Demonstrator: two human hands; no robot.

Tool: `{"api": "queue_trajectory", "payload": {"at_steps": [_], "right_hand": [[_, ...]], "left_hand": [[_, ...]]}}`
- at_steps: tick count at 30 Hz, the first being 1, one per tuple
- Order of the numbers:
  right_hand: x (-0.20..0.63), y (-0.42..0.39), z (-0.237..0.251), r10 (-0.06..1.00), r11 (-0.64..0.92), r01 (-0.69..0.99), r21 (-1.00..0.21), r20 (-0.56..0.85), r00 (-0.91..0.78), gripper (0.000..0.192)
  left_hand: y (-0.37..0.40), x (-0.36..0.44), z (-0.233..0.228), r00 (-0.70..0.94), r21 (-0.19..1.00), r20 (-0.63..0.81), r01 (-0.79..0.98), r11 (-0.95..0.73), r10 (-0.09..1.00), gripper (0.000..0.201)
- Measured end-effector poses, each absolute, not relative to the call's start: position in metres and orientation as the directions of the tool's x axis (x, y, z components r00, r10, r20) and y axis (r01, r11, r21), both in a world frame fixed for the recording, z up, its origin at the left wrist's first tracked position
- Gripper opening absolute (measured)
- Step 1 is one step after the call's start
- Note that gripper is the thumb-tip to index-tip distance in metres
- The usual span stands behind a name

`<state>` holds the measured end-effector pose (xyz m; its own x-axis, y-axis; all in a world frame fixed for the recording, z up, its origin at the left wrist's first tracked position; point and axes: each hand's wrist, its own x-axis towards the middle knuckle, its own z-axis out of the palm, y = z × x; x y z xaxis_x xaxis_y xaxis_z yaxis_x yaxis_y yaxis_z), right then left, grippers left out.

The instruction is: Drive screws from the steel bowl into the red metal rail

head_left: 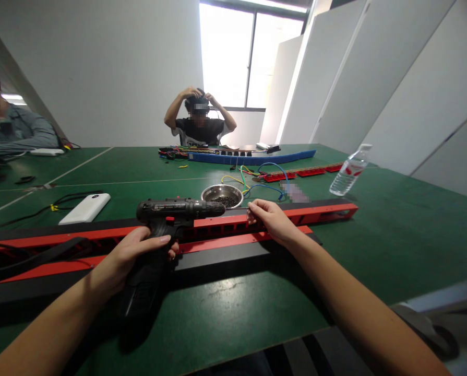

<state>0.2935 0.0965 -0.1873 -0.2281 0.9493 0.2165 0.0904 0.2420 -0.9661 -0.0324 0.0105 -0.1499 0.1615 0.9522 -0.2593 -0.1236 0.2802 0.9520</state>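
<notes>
My left hand (133, 256) is wrapped round the grip of a black cordless drill (170, 211), which points to the right. A long thin driver bit (236, 208) sticks out of its chuck. At the bit's tip, my right hand (270, 218) pinches with thumb and forefinger; whether a screw is between them is too small to tell. Below the drill lie long red and black metal rails (221, 245), side by side across the table. Just behind the bit stands a steel bowl (222, 195) holding many small dark screws.
A white power bank (85, 209) with a cable lies left on the green table (393, 235). A water bottle (350, 169) stands at right. Coloured wires (252, 180), red strips (311, 171) and a blue rail (252, 156) lie farther back. Two people sit beyond, one with raised hands.
</notes>
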Motion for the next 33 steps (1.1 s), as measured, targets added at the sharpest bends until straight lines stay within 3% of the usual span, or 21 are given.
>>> {"api": "queue_trajectory", "payload": {"at_steps": [33], "right_hand": [[0.2945,0.0968,-0.1886,0.946,0.243,0.079,-0.967,0.219,-0.238,0.039]], "left_hand": [[0.0125,-0.0365,-0.1551,0.181,0.959,-0.238,-0.11,0.26,0.954,0.019]]}}
